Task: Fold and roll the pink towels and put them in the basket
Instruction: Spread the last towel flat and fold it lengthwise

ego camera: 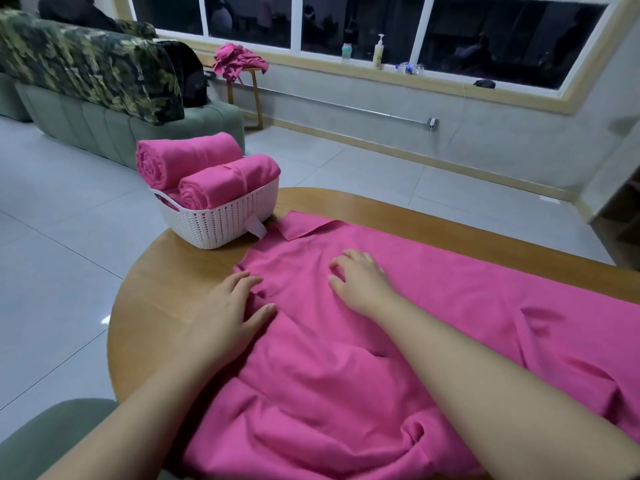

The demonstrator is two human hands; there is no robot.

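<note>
Closest to us, the pink towel point(346, 358) lies spread and rumpled across the wooden table point(166, 296), and we take the white basket point(221, 220) as our landmark. Our left hand point(228, 306) lies flat at the towel's edge just this side of the basket, fingers straight, probably pinning the cloth so it stays put. Our right hand point(360, 278) rests on the towel farther to the basket's right, fingers slightly bent and pressing down, seemingly smoothing wrinkles before a fold; it holds nothing. Two rolled towels point(207, 171) already sit in the basket, ends toward us. Beyond the basket, more pink cloth point(239, 62) is heaped on a small stand point(256, 98). The towel's right and near parts run out of view, so we cannot tell its full length.
</note>
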